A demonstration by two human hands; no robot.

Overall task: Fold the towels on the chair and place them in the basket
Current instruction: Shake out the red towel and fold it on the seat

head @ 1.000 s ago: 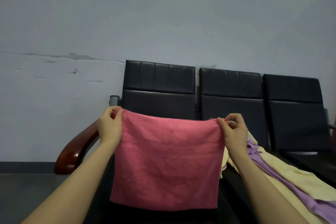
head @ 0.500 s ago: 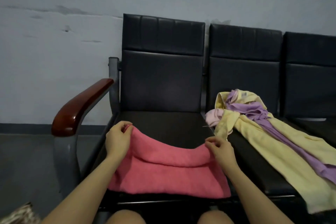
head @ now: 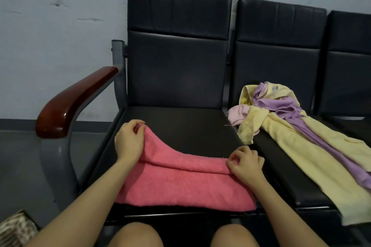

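A pink towel [head: 180,182] lies on the front of the leftmost black chair seat [head: 180,124], its upper part doubled back over the lower. My left hand [head: 128,142] pinches the towel's left top corner, lifted a little off the seat. My right hand [head: 246,164] pinches the right top corner, low against the towel. On the seat to the right lies a heap of towels: a yellow one [head: 313,150], a purple one [head: 289,108] and a pale pink one [head: 239,114]. A woven basket [head: 14,230] shows at the bottom left corner.
A red-brown wooden armrest [head: 72,102] stands left of the seat on a grey metal frame. Three black chairs stand joined in a row against a pale wall. My knees [head: 136,234] are below the seat's front edge. Grey floor lies to the left.
The pink towel, held up spread in the air a second ago, has come down onto the seat. Both hands lowered with its top corners, the right lowest.
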